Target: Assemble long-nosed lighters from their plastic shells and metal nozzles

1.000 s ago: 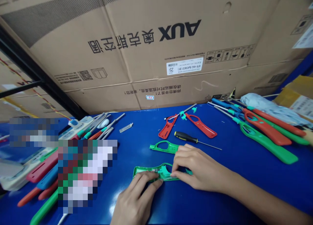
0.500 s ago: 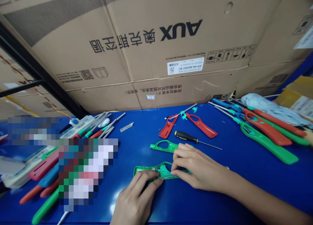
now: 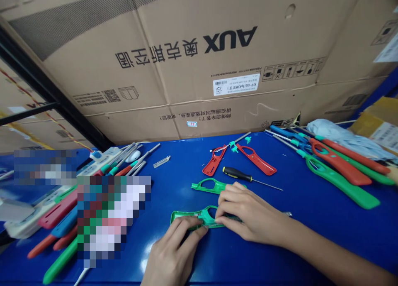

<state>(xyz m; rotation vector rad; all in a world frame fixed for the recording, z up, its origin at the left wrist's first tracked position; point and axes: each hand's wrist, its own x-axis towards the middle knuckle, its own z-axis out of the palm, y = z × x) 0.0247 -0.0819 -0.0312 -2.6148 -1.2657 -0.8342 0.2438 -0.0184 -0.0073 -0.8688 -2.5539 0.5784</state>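
A green lighter half-shell (image 3: 183, 213) lies open side up on the blue table, with a lighter green trigger piece (image 3: 207, 215) seated in it beside the finger loop. My left hand (image 3: 175, 240) grips the shell's near edge at the left, thumb and fingers closed on it. Over its right part, my right hand (image 3: 245, 213) pinches at the trigger area; the fingertips hide what they hold, if anything. Another green half-shell (image 3: 203, 185) lies just beyond, its right end partly behind my right hand. A metal tip (image 3: 288, 214) shows past my right wrist.
Behind the shells lie a screwdriver (image 3: 238, 174), two red half-shells (image 3: 256, 160) and a clear small part (image 3: 161, 161). Whole lighters (image 3: 342, 178) are piled at right, more lighters (image 3: 62, 207) and a power strip (image 3: 21, 226) at left. A large carton (image 3: 186, 78) stands behind.
My right hand has shifted very slightly left along the shell, its fingertips closer to the trigger piece. My left hand keeps its hold.
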